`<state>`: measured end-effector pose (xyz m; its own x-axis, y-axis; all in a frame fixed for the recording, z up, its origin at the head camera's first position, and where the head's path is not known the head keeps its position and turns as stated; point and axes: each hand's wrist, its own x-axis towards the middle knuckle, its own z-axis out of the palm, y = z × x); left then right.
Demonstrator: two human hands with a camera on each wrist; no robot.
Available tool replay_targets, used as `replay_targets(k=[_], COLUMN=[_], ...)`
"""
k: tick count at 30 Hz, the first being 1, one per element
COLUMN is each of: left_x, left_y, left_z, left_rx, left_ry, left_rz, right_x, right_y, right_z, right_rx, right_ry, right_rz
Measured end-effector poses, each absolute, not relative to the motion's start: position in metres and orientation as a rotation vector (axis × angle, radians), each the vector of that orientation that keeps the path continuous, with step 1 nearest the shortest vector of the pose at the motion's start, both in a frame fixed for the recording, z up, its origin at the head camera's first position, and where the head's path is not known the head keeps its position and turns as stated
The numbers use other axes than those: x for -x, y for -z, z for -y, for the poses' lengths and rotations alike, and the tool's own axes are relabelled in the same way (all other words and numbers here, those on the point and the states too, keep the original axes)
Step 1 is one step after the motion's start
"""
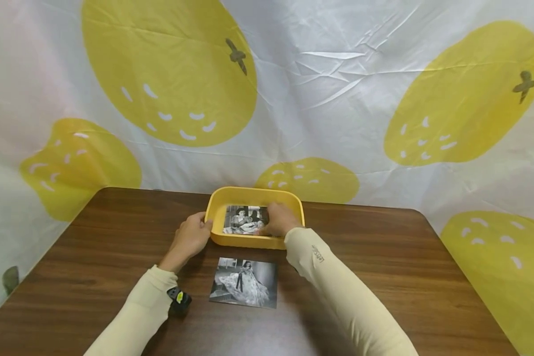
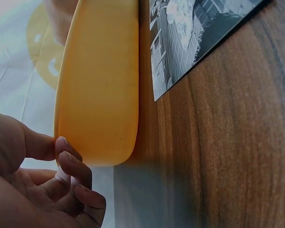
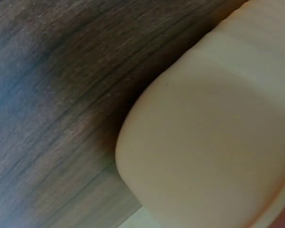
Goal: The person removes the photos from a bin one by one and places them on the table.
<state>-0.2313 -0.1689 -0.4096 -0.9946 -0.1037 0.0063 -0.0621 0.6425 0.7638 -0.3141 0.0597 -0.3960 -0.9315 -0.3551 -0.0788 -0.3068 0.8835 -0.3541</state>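
Left grip [image 1: 190, 236] pinching rim of yellow round-cornered tray [image 1: 249, 241]; right grip [image 1: 281, 219] at black-and-white photo [image 1: 244, 220] inside, hold unclear.

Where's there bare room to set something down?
Bare wood runs from the yellow tray and right sleeve to the table's right edge, and from the left hand to its left edge. It's crowded in the tray, with the right hand at a photo, and just in front, where a second photo lies.
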Motion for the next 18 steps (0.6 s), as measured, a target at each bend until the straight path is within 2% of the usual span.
replay_targets(k=[7, 18], left_x=[0.232, 0.233], left_y=[0.408, 0.409], left_z=[0.168, 0.169], left_rx=[-0.137, -0.139], left_ry=[1.281, 1.256], left_rz=[2.800, 2.804], right_x=[0.319, 0.326], right_y=[0.405, 0.406], right_z=[-0.061, -0.062], right_rx=[0.424, 0.440], right_ry=[0.450, 0.506], right_rz=[-2.949, -2.932])
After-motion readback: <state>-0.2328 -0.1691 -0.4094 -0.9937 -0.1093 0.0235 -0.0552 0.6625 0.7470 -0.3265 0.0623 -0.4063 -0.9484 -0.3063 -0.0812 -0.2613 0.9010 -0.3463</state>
